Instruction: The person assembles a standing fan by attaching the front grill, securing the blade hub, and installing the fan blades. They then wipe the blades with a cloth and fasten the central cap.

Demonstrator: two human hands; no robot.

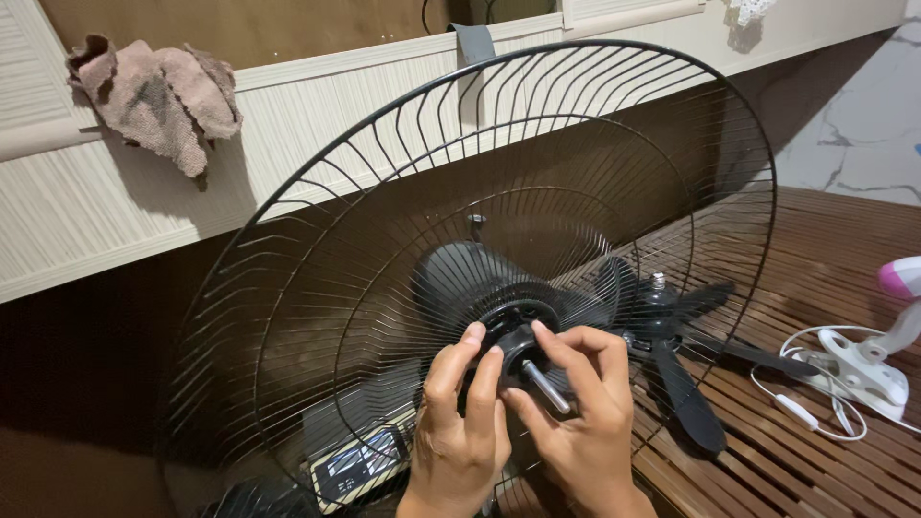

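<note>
While we look down from head height, a crumpled pinkish rag (158,96) hangs over a pale ledge at far left, and a big black wire fan guard (317,259) fills the middle, tilted toward us on its motor housing (460,278). At its hub our left hand (465,422) and right hand (576,422) meet, the fingertips of both closed together on a small black ring nut (518,341) that sits around the bare metal motor shaft (547,387). We judge the nut light, hard and rather smooth, best pinched at its rim; the guard looks thin, springy and awkward, better steadied at the hub than by its wires. Just right of our hands a black fan blade (676,369) lies on the slatted wooden table (825,269), and a white clip-on gadget with a cable (863,369) rests at far right.
</note>
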